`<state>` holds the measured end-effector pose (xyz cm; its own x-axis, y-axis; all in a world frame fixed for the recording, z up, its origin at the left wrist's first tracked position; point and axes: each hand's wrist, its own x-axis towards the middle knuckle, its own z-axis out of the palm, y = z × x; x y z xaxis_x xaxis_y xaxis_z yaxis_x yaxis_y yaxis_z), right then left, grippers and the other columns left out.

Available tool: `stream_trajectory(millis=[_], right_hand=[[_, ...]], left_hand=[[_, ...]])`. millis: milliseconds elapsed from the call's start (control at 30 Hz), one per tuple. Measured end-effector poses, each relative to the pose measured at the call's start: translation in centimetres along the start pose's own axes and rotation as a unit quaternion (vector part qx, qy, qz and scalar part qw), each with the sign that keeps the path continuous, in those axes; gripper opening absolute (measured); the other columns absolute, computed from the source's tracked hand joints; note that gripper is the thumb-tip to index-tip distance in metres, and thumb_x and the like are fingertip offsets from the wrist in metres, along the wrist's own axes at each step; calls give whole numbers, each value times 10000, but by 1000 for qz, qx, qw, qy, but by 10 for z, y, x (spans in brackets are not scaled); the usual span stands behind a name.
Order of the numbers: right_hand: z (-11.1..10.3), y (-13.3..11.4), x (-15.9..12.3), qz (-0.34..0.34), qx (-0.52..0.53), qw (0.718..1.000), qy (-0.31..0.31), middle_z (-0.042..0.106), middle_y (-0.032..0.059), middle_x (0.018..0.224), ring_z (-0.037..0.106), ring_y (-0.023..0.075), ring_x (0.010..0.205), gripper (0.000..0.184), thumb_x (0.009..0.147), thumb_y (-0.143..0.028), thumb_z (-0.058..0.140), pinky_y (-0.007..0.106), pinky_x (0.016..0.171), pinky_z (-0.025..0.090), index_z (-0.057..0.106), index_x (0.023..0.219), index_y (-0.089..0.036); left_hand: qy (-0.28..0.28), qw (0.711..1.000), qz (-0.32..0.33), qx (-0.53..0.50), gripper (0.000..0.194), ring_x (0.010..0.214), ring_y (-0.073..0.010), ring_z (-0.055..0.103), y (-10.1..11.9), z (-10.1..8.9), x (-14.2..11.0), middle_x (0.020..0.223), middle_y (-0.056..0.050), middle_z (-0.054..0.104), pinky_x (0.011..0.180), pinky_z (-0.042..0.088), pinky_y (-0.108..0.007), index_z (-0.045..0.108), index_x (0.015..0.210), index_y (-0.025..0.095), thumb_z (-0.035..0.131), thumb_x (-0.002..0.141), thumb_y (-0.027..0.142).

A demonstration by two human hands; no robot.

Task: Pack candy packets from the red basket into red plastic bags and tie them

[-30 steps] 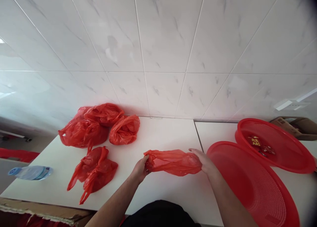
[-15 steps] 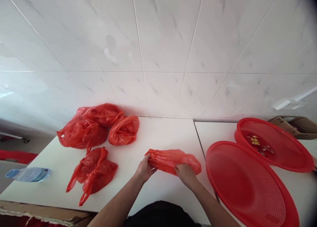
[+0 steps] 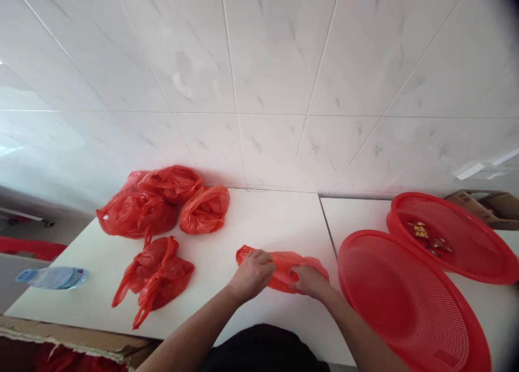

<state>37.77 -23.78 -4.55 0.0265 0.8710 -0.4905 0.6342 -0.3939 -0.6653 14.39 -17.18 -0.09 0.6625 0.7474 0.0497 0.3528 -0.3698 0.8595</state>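
A thin red plastic bag [image 3: 284, 265] lies stretched sideways on the white table in front of me. My left hand [image 3: 252, 274] is over its left half, with the fingers curled in. Whatever those fingers may hold is hidden from view. At the bag's right half, my right hand [image 3: 312, 281] grips the film, thumb above and fingers lower down. Left of my hands sits a filled red bag [image 3: 162, 274] with its handles splayed toward me. Behind it, more red bags [image 3: 138, 212] are bunched near the wall, with a smaller crumpled red bag [image 3: 206, 210] beside them.
Two large red mesh baskets stand at the right; the nearer basket [image 3: 377, 285] overlaps the farther one [image 3: 466, 231], which holds several small red and gold pieces. A water bottle [image 3: 52, 278] lies at the left. Cardboard boxes [image 3: 482, 207] show at the back right and front left.
My left hand has moved right, from the bag's left end to over its left half, and its fingers have curled. My right hand has shifted slightly, its thumb and fingers now farther apart.
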Motion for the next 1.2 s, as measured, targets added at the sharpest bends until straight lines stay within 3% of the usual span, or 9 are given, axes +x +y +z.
stream_trajectory(millis=[67, 167, 267, 367, 533, 667, 833, 1000, 1200], right_hand=[[-1, 1, 1, -11, -2, 1000, -25, 649, 4, 613, 533, 157, 515, 245, 564, -254, 736, 288, 524, 340, 719, 807, -283], [-5, 8, -3, -27, -1, 998, -48, 670, 7, 653, 543, 160, 538, 297, 541, -222, 740, 289, 532, 356, 739, 830, -293], [-8, 16, -6, -35, 19, 998, -58, 684, -3, 706, 557, 151, 581, 333, 558, -219, 731, 272, 539, 367, 736, 880, -305], [-9, 20, 1, -34, 134, 990, -38, 676, -6, 755, 591, 147, 656, 353, 644, -292, 712, 264, 588, 415, 705, 996, -279], [-5, 17, 29, 59, 413, 908, 30, 665, 19, 738, 644, 160, 701, 304, 765, -427, 647, 284, 653, 489, 616, 968, -203], [-3, 13, 42, 111, 494, 860, 65, 585, -10, 614, 586, 114, 552, 255, 811, -444, 574, 226, 518, 432, 534, 726, -207], [-12, 0, 32, 72, 508, 857, 49, 525, -32, 550, 489, 88, 472, 356, 790, -517, 576, 209, 432, 292, 520, 652, -193], [-21, -6, 1, 18, 496, 864, 78, 534, -49, 594, 483, 79, 510, 337, 774, -529, 601, 210, 475, 290, 557, 756, -195], [-10, 13, -40, 20, 449, 886, 112, 540, -43, 622, 502, 93, 556, 261, 794, -453, 579, 222, 518, 321, 517, 754, -203]], left_hand=[[-35, 997, -8, 64, 131, 1345, -347, 350, -7, 2, 11, 1283, -74, 591, 1149, 70, -559, 663, 681, 247, 637, 723, 125], [12, 988, -100, 116, 195, 1418, -390, 189, -26, 1, 24, 1431, -93, 469, 1114, -63, -617, 656, 719, 222, 662, 630, 49], [34, 981, -186, 48, 252, 1368, -405, 280, -42, -3, 28, 1433, -109, 451, 1107, 113, -608, 660, 784, 231, 667, 601, 56], [35, 975, -216, -35, 314, 1224, -374, 465, -50, -2, 27, 1382, -110, 477, 1045, 316, -508, 675, 843, 251, 668, 589, 67], [29, 976, -214, -25, 487, 1042, -317, 591, -49, 2, 23, 1337, -115, 499, 922, 423, -414, 690, 977, 272, 625, 571, 11], [27, 973, -227, -21, 534, 977, -270, 619, -46, 0, 21, 1330, -80, 517, 905, 435, -367, 690, 1032, 297, 606, 576, 32], [85, 974, -205, -50, 476, 1095, -269, 570, -51, -1, 20, 1170, -53, 629, 1015, 376, -367, 688, 1053, 265, 615, 611, 104], [139, 960, -235, -65, 397, 1025, -264, 603, -52, 1, 21, 1093, -44, 674, 937, 430, -369, 667, 1045, 265, 613, 663, 171], [168, 954, -241, -67, 440, 1026, -249, 607, -44, -2, 26, 1188, -63, 626, 895, 459, -366, 592, 1173, 260, 590, 734, 256]])
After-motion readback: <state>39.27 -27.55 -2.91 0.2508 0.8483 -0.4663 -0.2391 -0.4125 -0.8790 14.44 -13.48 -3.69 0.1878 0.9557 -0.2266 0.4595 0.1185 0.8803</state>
